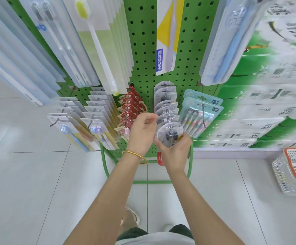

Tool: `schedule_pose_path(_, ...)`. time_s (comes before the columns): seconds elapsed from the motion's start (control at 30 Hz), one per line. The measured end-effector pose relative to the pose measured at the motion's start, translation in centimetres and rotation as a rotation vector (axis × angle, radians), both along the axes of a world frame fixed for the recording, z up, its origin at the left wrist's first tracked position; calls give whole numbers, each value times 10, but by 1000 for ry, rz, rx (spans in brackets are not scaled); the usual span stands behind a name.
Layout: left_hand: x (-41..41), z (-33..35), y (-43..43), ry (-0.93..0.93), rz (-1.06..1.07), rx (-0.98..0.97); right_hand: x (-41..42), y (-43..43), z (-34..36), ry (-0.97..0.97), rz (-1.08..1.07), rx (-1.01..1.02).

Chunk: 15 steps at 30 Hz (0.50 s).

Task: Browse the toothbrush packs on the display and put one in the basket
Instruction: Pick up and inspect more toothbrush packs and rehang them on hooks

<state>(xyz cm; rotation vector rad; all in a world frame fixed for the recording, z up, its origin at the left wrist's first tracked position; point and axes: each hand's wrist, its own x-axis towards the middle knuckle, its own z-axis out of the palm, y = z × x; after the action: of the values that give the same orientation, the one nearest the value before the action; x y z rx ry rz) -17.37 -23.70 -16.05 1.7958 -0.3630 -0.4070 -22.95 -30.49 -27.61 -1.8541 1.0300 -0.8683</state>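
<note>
Head view: right hand (176,147) grips the front toothbrush pack (167,134) near the lower edge of the display (143,50), likely to unhook it; left hand (142,133) is curled alongside, hold unclear.

With our right hand (175,147) we grip the front grey toothbrush pack (168,132) on the green pegboard display (143,50). Our left hand (142,131) hovers, curled, between the red packs (131,106) and the grey row. The orange-rimmed basket (291,167) sits on the floor (37,174), well apart to our right.
</note>
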Motion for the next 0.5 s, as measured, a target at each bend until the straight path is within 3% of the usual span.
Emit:
schedule_pose_path(0.3,15,2,-10,-47,-10,12,19,-6,-1,32,2,-87)
schedule_pose_path(0.5,37,3,-29,-300,-80,204,22,-10,-1,50,20,-36)
